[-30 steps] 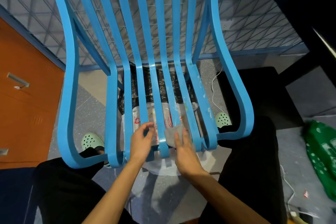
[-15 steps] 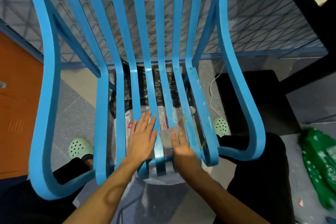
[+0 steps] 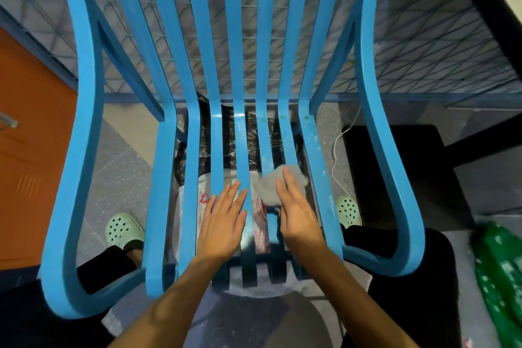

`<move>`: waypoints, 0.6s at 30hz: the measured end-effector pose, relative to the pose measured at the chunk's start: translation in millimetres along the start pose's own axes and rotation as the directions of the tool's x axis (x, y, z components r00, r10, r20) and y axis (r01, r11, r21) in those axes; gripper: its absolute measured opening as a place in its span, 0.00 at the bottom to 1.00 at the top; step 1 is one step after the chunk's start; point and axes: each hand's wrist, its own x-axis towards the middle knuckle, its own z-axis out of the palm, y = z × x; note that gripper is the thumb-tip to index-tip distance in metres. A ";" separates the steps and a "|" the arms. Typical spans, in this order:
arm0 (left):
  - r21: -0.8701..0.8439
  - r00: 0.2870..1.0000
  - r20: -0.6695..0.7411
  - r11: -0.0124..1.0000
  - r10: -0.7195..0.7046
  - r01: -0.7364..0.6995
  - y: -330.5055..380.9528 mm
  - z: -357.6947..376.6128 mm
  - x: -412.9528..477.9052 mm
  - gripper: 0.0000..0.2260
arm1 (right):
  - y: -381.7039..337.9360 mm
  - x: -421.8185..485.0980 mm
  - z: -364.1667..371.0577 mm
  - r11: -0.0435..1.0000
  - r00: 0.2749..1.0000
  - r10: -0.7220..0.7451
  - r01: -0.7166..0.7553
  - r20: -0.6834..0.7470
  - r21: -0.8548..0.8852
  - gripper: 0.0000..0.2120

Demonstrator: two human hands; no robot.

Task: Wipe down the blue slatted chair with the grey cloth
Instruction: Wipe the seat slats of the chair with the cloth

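The blue slatted chair [image 3: 243, 133] fills the view, its seat slats running toward me and its back rising at the top. The grey cloth [image 3: 271, 186] lies crumpled on the right-of-centre seat slats. My right hand [image 3: 296, 206] presses flat on the cloth with straight fingers. My left hand [image 3: 223, 220] rests flat on the middle slats just left of it, fingers straight and together. White marks dot the right-hand slats.
Under the seat lie a black plastic bag [image 3: 254, 138] and a white printed bag [image 3: 258, 215]. An orange cabinet [image 3: 31, 150] stands left, a black stool [image 3: 395, 172] right, a green bag [image 3: 500, 274] far right. A white cable [image 3: 337, 150] trails on the floor. My green clogs [image 3: 123, 229] flank the chair.
My right hand has slid the cloth farther up the seat slats and a little right. My left hand flattened on the slats and moved forward. The view came closer to the chair.
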 end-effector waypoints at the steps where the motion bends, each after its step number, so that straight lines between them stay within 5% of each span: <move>1: 0.004 1.000 -0.002 1.000 0.004 -0.004 -0.9 0.7 -0.2 0.36 | 4.1 -17.0 8.7 1.000 1.000 0.019 -0.019 0.006 0.012 0.25; 3: 0.007 1.000 -0.005 1.000 0.013 -0.013 -1.1 1.2 -0.6 0.35 | 14.0 -39.9 30.7 0.997 0.998 0.065 -0.066 0.006 0.042 0.25; 6: 0.005 1.000 -0.008 1.000 0.012 -0.012 -0.9 0.1 -0.5 0.36 | 12.9 -59.3 51.4 0.991 0.972 0.133 -0.135 0.192 0.001 0.27; 9: -0.022 1.000 -0.014 1.000 0.009 -0.009 -3.0 -3.5 5.4 0.30 | 9.7 -57.6 57.4 0.982 0.972 0.138 -0.159 0.190 0.102 0.28; 11: -0.035 0.999 -0.026 0.999 0.019 -0.020 -4.0 -7.5 18.0 0.27 | 15.3 -46.2 55.5 0.989 0.964 0.136 -0.144 0.227 0.019 0.28; 18: 0.030 0.998 -0.053 0.999 -0.014 0.016 2.3 1.4 59.2 0.25 | 34.9 36.4 55.8 0.989 0.997 0.036 -0.046 0.069 0.142 0.27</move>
